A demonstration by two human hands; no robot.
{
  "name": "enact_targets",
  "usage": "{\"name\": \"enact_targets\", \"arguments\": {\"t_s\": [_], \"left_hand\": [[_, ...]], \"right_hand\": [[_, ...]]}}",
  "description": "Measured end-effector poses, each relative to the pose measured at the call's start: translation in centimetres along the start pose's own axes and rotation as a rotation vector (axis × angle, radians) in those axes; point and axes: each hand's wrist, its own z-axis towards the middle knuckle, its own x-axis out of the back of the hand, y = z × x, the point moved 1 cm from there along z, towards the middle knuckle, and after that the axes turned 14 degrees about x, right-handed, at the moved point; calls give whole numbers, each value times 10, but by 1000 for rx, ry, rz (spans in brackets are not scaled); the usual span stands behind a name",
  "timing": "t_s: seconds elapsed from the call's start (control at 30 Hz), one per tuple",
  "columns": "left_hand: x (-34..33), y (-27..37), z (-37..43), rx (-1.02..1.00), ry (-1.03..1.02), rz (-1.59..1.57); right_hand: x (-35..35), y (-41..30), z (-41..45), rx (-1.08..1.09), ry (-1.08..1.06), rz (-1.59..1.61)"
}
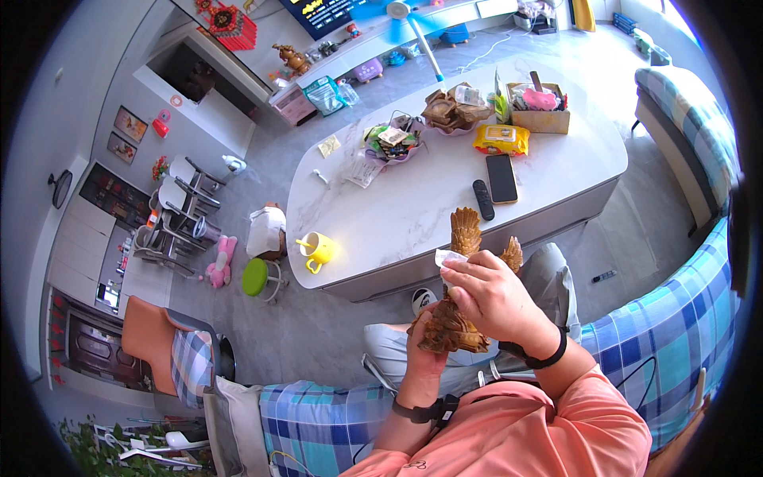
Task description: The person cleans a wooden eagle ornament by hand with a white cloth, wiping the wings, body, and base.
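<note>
A glossy brown carved figurine with feathered, wing-like parts is held over my lap, beyond the table's near edge. My left hand grips its rough, carved lower end from the side. My right hand lies across the middle of the figurine and pinches a white wipe or tissue against it. The fingers and back of my right hand hide much of the figurine's middle. One feathered part rises above the fingers, and a smaller one shows to their right.
The marble-patterned coffee table bears a remote control, a smartphone, a yellow wipes pack, a filled cardboard box, a bowl of small items and a yellow mug. A green-topped stool stands left. A plaid-covered sofa curves around me.
</note>
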Motion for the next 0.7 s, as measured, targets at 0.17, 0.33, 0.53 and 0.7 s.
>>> {"name": "enact_targets", "arguments": {"t_s": [0.17,0.33,0.53,0.7], "left_hand": [[-4,1,1,-21,-19,33],[-9,0,0,-44,-30,89],[-16,1,-2,-39,-8,140],[-18,0,-2,-45,-8,159]], "right_hand": [[5,16,-6,-33,-11,85],[7,23,-7,-85,-47,105],[1,29,-11,-63,-71,104],[-4,29,-11,-69,5,157]]}}
